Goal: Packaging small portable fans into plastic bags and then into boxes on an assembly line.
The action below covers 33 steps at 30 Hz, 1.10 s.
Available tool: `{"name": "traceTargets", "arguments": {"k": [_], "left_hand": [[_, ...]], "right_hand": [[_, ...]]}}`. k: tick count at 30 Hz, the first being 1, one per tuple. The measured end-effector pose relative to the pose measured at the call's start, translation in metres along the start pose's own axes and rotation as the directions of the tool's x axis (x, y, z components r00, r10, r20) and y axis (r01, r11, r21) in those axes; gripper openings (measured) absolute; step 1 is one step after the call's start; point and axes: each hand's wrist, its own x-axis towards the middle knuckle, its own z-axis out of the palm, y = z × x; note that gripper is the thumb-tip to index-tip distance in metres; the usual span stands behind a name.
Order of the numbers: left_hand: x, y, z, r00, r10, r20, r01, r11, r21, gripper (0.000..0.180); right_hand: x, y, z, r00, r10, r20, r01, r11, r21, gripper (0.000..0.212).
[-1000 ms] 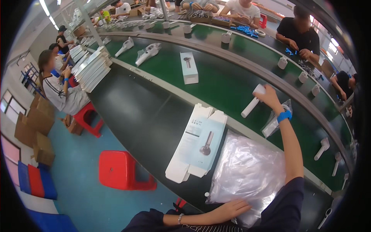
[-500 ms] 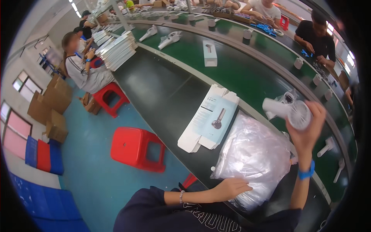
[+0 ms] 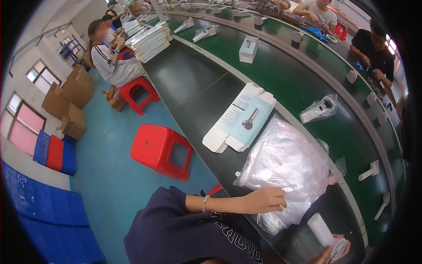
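My left hand (image 3: 265, 200) is on the near part of a stack of clear plastic bags (image 3: 288, 160), with its fingers curled in and pinching at the film. At the lower edge, my right hand (image 3: 325, 256) grips a white handheld fan (image 3: 321, 231) by its round, slotted head. The fan's tube handle points up and left, beside the stack's near end. Part of the right hand is cut off by the picture's edge. Beyond the bags lies a flattened light-blue and white carton (image 3: 242, 119).
A green conveyor belt (image 3: 281, 83) runs past the dark worktable (image 3: 184, 88), carrying a bagged fan (image 3: 320, 108), a small box (image 3: 249, 49) and loose white fans. Red stools (image 3: 154, 147) stand left. Several people sit along the line. Stacked flat cartons (image 3: 151, 42) are at the far end.
My right hand has brought the white fan from above the belt down to the near table edge. My left hand's fingers have curled on the bags. The bagged fan now shows fully on the belt.
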Motion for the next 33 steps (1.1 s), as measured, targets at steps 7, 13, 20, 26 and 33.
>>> {"name": "traceTargets", "arguments": {"k": [7, 13, 20, 26, 33], "left_hand": [[0.016, 0.012, 0.002, 0.995, -0.017, -0.094, 0.030, 0.990, 0.139, 0.014], [0.009, 0.013, -0.004, 0.993, -0.101, -0.061, 0.115, 0.947, 0.299, 0.014], [-0.001, 0.015, -0.008, 0.983, -0.113, 0.143, 0.063, 0.947, 0.316, 0.010], [-0.002, 0.012, 0.004, 0.991, -0.047, 0.128, 0.001, 0.942, 0.336, 0.017], [0.011, 0.027, 0.009, 0.996, -0.088, -0.020, 0.090, 0.980, 0.176, 0.031]], "right_hand": [[-0.085, 0.072, 0.019, 0.799, 0.530, 0.283, -0.360, 0.045, 0.932, 0.064], [-0.076, 0.085, 0.014, 0.659, 0.739, 0.142, -0.507, 0.297, 0.809, 0.058], [-0.054, 0.083, -0.012, 0.996, -0.044, -0.072, 0.000, 0.852, -0.524, 0.024], [-0.068, 0.065, 0.002, 0.671, 0.740, 0.042, -0.393, 0.307, 0.867, 0.046], [-0.078, 0.041, 0.024, 0.740, 0.608, 0.289, -0.580, 0.358, 0.731, 0.060]]}}
